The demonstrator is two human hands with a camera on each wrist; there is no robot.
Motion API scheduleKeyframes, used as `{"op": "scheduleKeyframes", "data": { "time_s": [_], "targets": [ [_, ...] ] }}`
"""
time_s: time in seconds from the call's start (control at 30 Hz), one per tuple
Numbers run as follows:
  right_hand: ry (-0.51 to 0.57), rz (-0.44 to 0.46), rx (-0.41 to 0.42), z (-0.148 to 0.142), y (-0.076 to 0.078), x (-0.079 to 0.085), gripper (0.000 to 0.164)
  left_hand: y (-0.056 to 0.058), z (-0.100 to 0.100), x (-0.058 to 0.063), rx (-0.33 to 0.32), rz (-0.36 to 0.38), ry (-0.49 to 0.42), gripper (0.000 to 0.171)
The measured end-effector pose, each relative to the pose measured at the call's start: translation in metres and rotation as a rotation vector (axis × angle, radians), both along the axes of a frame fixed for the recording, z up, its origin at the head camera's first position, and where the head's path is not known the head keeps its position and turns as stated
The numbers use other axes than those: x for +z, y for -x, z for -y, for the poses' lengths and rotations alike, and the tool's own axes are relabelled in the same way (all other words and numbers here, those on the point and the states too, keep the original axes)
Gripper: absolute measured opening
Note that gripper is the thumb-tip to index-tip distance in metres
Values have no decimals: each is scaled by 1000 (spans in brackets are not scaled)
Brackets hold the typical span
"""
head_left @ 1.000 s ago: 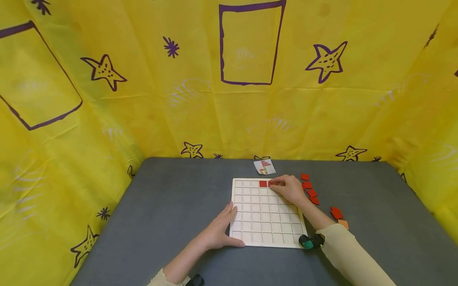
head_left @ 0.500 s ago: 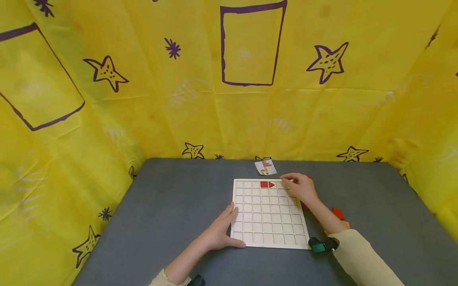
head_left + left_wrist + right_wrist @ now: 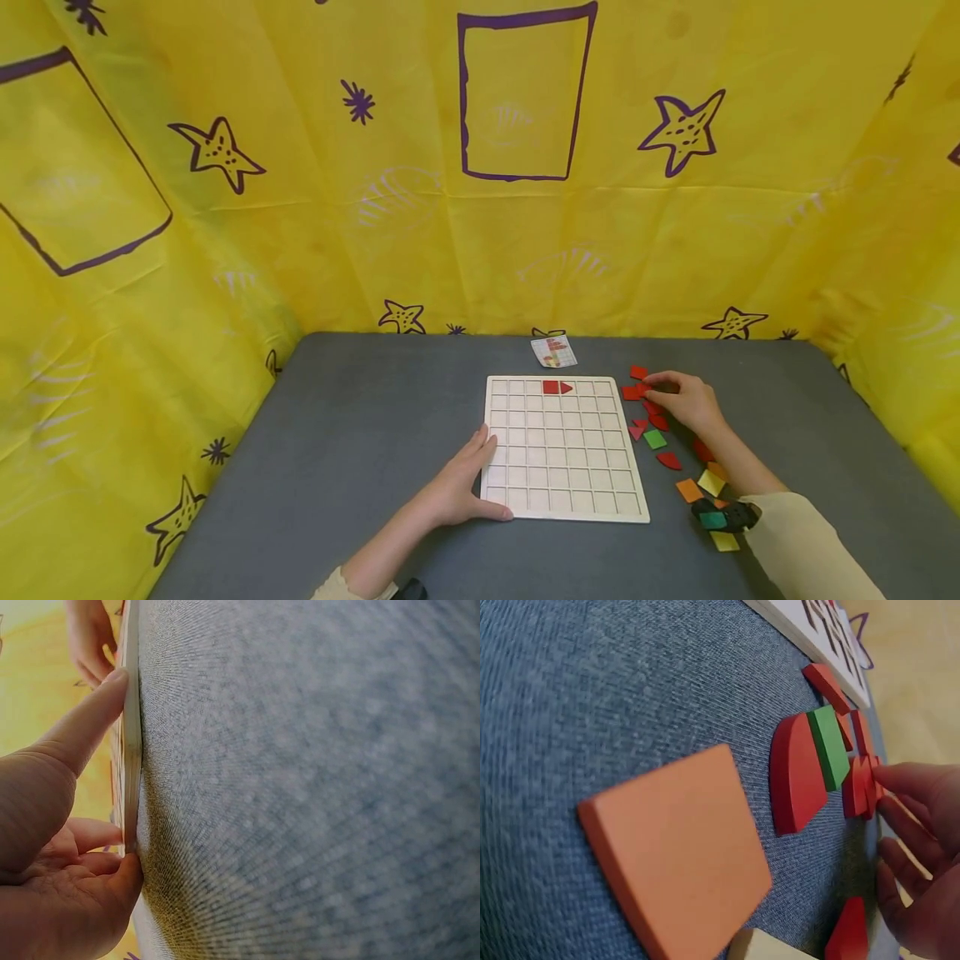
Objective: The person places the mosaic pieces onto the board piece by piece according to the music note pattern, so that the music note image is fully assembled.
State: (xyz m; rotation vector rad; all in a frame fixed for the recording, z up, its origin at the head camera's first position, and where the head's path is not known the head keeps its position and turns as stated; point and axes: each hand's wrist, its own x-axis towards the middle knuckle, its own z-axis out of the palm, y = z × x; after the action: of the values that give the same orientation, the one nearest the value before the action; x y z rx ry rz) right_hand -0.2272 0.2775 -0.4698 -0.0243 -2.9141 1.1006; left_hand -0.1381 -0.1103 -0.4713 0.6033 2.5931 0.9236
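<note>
A white grid board lies flat on the grey table. In its top row sit a red square tile and a red triangular tile. My left hand spans the board's near-left corner, thumb along the front edge and straight fingers along the left side; the left wrist view shows the thumb tip on the board's edge. Right of the board, my right hand pinches a red tile among the other red tiles, thumb and index finger close together; the fingers partly cover it.
A small printed pattern card lies behind the board. Loose tiles are scattered at the right, including a green tile, an orange tile and a yellow tile. A yellow patterned cloth hangs around the table.
My right hand has let go of the red triangular tile in the board's top row and moved right to the loose red tiles. The left hand stays at the board's corner.
</note>
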Motion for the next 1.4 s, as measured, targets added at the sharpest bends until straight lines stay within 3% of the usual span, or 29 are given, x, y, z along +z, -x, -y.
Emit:
{"op": "scheduleKeyframes", "data": {
  "time_s": [0.4, 0.73, 1.13, 1.27, 1.4],
  "targets": [
    [-62, -20, 25, -2, 4, -8, 40, 0, 0, 0, 2, -7, 1, 110],
    [-117, -159, 18, 2, 1, -9, 38, -1, 0, 4, -1, 4, -4, 109],
    [151, -32, -57, 33, -4, -8, 51, -3, 0, 4, 11, 9, -14, 109],
    [198, -16, -22, 54, -4, -9, 48, -3, 0, 4, 10, 16, -14, 108],
    [184, -40, 64, 75, -2, -10, 41, -3, 0, 4, 10, 21, -14, 109]
  ]
}}
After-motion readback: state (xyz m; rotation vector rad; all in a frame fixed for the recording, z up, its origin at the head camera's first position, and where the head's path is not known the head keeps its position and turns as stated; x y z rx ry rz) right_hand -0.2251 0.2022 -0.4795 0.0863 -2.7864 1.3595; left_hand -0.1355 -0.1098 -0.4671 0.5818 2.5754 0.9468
